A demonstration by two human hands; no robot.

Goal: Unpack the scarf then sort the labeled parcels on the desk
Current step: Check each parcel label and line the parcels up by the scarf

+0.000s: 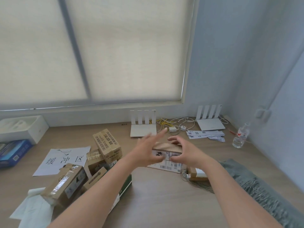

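Note:
A brown labeled parcel point(165, 155) with a white shipping label lies mid-desk between my hands. My right hand point(184, 153) curls its fingers over the parcel's right end, thumb on the front label. My left hand point(147, 151) is at the parcel's left end with fingers straight and blurred. The grey-green scarf point(263, 191) lies unpacked along the desk's right side, its tassels point(199, 184) near a small open box point(198, 174). Several more labeled parcels point(107, 146) are piled at left, one taped box point(65, 183) nearest me.
A sheet with large printed characters point(64, 160) lies left of the pile. Two white routers point(143, 128) point(210, 123) with cables stand at the back, beside paper slips point(205, 134) and a water bottle point(240, 135). A white box point(21, 127), blue box point(13, 153) and plastic bag point(32, 209) sit left.

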